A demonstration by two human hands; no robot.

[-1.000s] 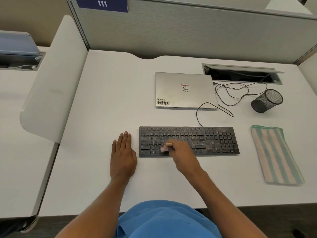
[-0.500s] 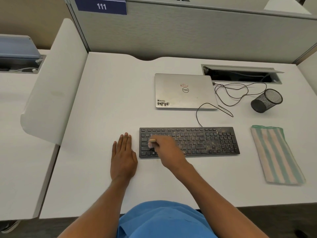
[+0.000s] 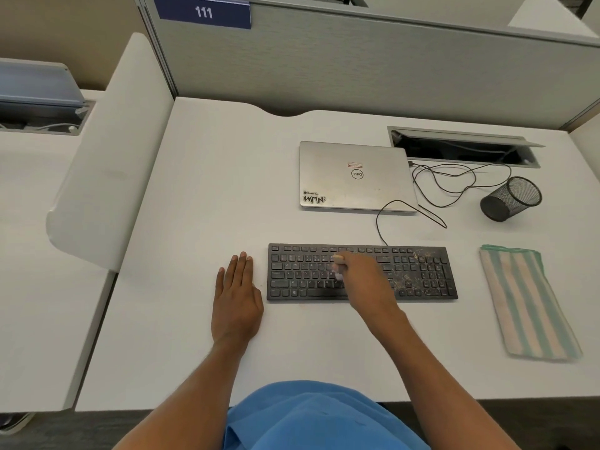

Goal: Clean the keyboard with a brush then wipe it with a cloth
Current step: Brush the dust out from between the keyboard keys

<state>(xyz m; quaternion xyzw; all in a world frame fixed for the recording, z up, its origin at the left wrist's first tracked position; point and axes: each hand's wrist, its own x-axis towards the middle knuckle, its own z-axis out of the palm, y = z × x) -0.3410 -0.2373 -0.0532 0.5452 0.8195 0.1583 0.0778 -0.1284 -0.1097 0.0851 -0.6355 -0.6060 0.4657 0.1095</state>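
A black keyboard (image 3: 302, 274) lies flat on the white desk (image 3: 201, 196), with pale dust and crumbs over its right part. My right hand (image 3: 367, 280) hovers over the keyboard's middle, closed around a small brush (image 3: 338, 266) whose pale handle sticks up and whose bristles touch the keys. My left hand (image 3: 237, 297) rests flat on the desk just left of the keyboard, fingers together and holding nothing. A green and beige striped cloth (image 3: 526, 300) lies folded on the desk to the right of the keyboard.
A shut silver laptop (image 3: 354, 175) sits behind the keyboard, with a black cable (image 3: 454, 183) looping to its right. A black mesh cup (image 3: 509, 199) lies tipped on its side near a cable hatch (image 3: 461, 147). A white divider panel (image 3: 107, 151) bounds the desk's left side.
My right hand swept the brush left across the keys, then came back right to the keyboard's middle. My left hand stayed flat in place.
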